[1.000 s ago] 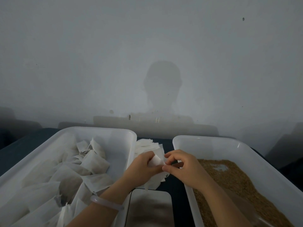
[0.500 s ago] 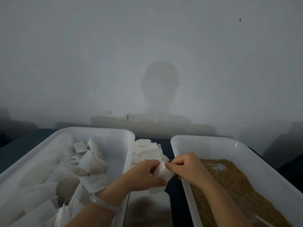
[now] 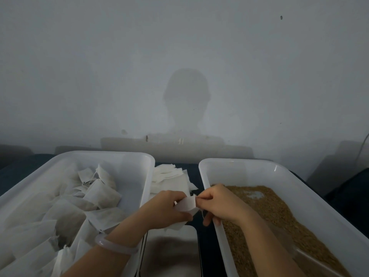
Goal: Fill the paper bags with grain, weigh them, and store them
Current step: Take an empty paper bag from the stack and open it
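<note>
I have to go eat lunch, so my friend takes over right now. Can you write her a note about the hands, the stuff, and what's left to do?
Left hand: grip on a flat paper bag, between the two tubs.
Right hand: pinches that bag's edge.
Grain is in the right tub; other bags lie in the left tub; spare bags are stacked between the tubs; a metal plate, likely the scale, sits nearest you.
Done: one bag in hand. Left: fill it, weigh it, store it.

Glossy plastic tubs (image 3: 207,166), matt paper bag (image 3: 186,203)
</note>
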The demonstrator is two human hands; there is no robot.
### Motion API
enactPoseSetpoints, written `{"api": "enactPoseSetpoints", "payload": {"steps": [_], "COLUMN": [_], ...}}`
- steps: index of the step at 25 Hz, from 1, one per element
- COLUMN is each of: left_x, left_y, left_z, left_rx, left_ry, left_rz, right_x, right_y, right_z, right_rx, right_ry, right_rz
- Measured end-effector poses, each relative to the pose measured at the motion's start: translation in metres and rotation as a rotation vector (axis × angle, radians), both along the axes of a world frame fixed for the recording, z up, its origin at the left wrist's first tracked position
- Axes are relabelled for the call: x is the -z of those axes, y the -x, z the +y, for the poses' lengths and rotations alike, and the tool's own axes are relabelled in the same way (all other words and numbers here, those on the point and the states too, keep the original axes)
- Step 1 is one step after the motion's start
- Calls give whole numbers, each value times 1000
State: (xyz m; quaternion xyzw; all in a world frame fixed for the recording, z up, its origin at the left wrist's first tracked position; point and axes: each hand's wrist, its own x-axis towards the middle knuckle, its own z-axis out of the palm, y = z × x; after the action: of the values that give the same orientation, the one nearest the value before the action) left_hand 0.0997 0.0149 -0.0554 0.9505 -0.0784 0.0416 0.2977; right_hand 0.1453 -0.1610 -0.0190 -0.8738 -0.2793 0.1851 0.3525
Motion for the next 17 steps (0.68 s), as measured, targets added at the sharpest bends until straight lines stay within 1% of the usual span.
{"api": "enactPoseSetpoints", "payload": {"steps": [2, 5, 8, 11, 15, 17], "left_x": [-2, -2, -5, -3, 3, 3], "left_y": [0, -1, -3, -3, -5, -5], "left_z": [0, 0, -2, -3, -1, 0], "left_rx": [-22, -75, -91, -49, -78, -64], "left_ry": [-24, -50, -31, -26, -194, -218], "left_rz": [-40, -108, -148, -106, 44, 59], "right_x": [0, 0, 0, 1, 1, 1], "right_y": [1, 1, 2, 2, -2, -4], "right_z": [2, 8, 9, 8, 4, 0], "right_rx": [27, 71, 25, -47, 39, 31], "right_ry": [4, 11, 22, 81, -26, -22], "right_rz": [28, -20, 7, -38, -152, -162]}}
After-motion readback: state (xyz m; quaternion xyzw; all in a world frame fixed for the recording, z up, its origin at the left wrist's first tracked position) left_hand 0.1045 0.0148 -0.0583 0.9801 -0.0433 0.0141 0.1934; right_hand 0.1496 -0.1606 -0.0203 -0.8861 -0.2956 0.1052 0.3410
